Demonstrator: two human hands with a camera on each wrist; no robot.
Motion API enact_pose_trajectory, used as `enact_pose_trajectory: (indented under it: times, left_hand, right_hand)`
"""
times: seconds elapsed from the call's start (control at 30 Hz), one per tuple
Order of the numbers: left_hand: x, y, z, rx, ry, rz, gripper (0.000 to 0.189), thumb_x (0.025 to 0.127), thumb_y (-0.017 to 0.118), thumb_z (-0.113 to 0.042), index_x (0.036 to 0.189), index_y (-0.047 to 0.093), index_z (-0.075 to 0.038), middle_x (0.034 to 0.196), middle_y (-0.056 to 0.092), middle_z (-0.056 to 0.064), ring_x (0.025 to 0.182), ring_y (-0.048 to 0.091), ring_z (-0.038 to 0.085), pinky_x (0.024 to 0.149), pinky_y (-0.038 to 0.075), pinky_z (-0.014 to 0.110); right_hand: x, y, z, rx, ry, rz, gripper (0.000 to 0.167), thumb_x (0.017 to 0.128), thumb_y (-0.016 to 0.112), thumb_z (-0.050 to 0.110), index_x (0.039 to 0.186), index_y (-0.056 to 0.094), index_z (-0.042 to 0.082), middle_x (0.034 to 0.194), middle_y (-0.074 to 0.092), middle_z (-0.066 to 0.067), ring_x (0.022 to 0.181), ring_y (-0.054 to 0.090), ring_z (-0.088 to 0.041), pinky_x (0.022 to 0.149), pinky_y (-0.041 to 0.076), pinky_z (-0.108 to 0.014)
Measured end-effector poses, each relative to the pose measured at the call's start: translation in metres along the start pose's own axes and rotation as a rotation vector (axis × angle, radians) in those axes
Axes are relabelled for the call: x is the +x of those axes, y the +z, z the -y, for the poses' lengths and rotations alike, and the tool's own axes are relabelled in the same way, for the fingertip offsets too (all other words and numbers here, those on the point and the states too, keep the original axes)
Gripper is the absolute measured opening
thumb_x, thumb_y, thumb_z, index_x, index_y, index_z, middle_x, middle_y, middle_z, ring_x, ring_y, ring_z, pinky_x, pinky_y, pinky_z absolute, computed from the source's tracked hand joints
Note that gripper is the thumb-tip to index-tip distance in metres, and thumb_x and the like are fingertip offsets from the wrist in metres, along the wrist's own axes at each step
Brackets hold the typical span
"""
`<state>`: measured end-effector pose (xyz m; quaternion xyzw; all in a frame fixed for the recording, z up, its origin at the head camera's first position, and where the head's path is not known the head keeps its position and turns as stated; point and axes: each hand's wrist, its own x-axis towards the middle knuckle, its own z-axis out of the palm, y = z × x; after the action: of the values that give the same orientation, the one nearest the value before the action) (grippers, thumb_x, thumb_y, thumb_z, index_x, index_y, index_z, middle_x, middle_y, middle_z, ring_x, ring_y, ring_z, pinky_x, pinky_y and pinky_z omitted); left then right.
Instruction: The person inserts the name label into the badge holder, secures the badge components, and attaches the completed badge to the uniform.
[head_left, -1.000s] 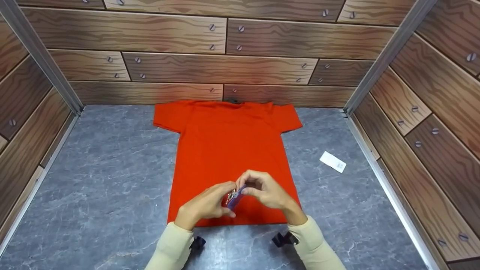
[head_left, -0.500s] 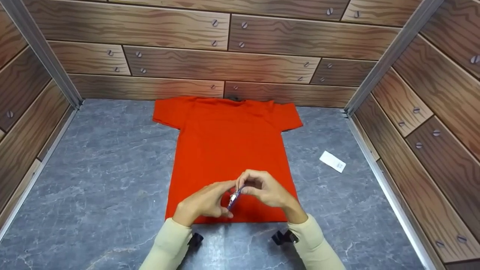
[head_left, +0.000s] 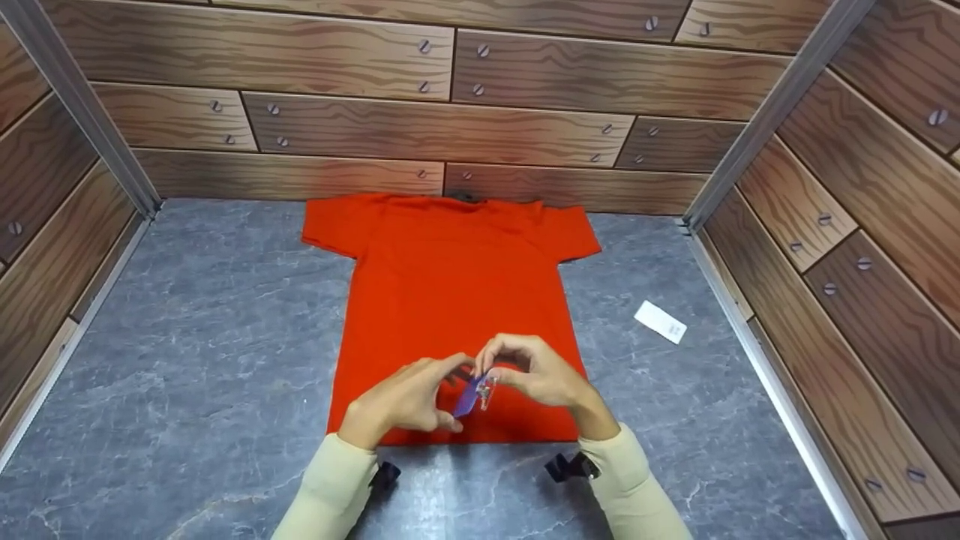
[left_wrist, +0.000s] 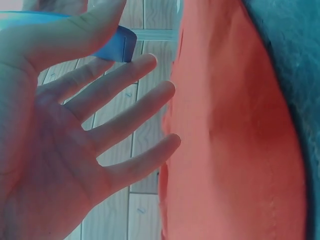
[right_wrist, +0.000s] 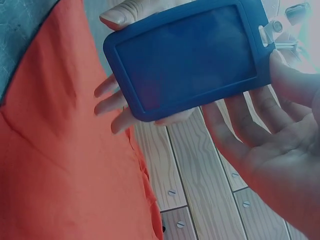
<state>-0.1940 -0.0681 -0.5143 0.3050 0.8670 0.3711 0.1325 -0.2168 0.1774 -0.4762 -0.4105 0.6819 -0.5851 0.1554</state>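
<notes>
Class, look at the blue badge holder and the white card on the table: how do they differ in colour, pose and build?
Colour: the badge holder is blue; the card is white with small grey marks.
Pose: the badge holder is tilted, held by the right hand; the card lies flat on the table.
Build: the badge holder has a framed panel and a slot; the card shows neither.
Shared: both are roughly rectangular.

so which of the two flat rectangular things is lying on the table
The white card, right of the red shirt; the blue badge holder is held up in the right hand.
</notes>
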Motion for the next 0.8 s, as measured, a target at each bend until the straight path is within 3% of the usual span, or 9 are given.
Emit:
enact_pose_trajectory:
  times: [0.2, 0.37, 0.43, 0.53, 0.63, 0.8]
  left_hand:
    - [0.001, -0.003, -0.001, 0.017, 0.0, -0.011, 0.073, 0.077, 0.092, -0.029, 0.139, 0.052, -0.026, 0.133, 0.067, -0.003, 0.117, 0.068, 0.023, 0.099, 0.057, 0.044]
    - [0.002, -0.007, 0.001, 0.01, 0.023, -0.031, 0.071, 0.077, 0.092, -0.028, 0.137, 0.054, -0.02, 0.131, 0.068, 0.0, 0.114, 0.07, 0.023, 0.097, 0.059, 0.04]
    - [0.002, -0.008, 0.002, 0.01, 0.028, -0.038, 0.07, 0.077, 0.092, -0.026, 0.136, 0.055, -0.019, 0.13, 0.069, 0.001, 0.113, 0.07, 0.022, 0.096, 0.059, 0.038]
    - [0.001, -0.011, 0.004, 0.028, 0.022, -0.054, 0.074, 0.077, 0.092, -0.025, 0.14, 0.054, -0.018, 0.131, 0.068, 0.0, 0.112, 0.068, 0.022, 0.094, 0.059, 0.037]
    - [-0.001, -0.012, 0.006, 0.058, 0.007, -0.07, 0.079, 0.076, 0.092, -0.026, 0.145, 0.053, -0.018, 0.13, 0.068, -0.001, 0.111, 0.066, 0.021, 0.093, 0.058, 0.036]
    - [-0.003, -0.01, 0.009, 0.086, 0.009, -0.073, 0.076, 0.077, 0.091, -0.028, 0.142, 0.055, -0.012, 0.122, 0.068, 0.002, 0.103, 0.067, 0.023, 0.089, 0.057, 0.034]
  right_hand:
    - [-0.003, -0.007, -0.001, -0.002, -0.03, 0.016, 0.005, 0.1, 0.059, -0.003, 0.103, 0.064, -0.004, 0.106, 0.066, -0.03, 0.095, 0.07, -0.017, 0.077, 0.062, -0.03]
    - [-0.002, -0.011, 0.001, -0.017, 0.023, -0.002, 0.008, 0.101, 0.059, -0.002, 0.105, 0.066, -0.003, 0.112, 0.067, -0.029, 0.104, 0.071, -0.022, 0.088, 0.061, -0.029]
    - [-0.001, -0.012, 0.001, -0.024, 0.058, -0.003, 0.01, 0.101, 0.059, 0.0, 0.107, 0.066, -0.003, 0.118, 0.067, -0.028, 0.116, 0.068, -0.026, 0.101, 0.056, -0.03]
    - [0.001, -0.012, 0.001, -0.038, 0.099, 0.001, 0.013, 0.103, 0.059, 0.004, 0.112, 0.066, -0.001, 0.125, 0.066, -0.027, 0.12, 0.066, -0.03, 0.1, 0.056, -0.03]
    - [0.003, -0.013, -0.001, -0.066, 0.126, 0.0, 0.018, 0.104, 0.058, 0.008, 0.118, 0.067, 0.0, 0.127, 0.066, -0.024, 0.117, 0.067, -0.027, 0.095, 0.058, -0.029]
    - [0.0, -0.014, -0.002, -0.114, 0.173, -0.018, 0.022, 0.104, 0.058, 0.009, 0.122, 0.069, 0.001, 0.114, 0.069, -0.023, 0.094, 0.069, -0.019, 0.079, 0.057, -0.023]
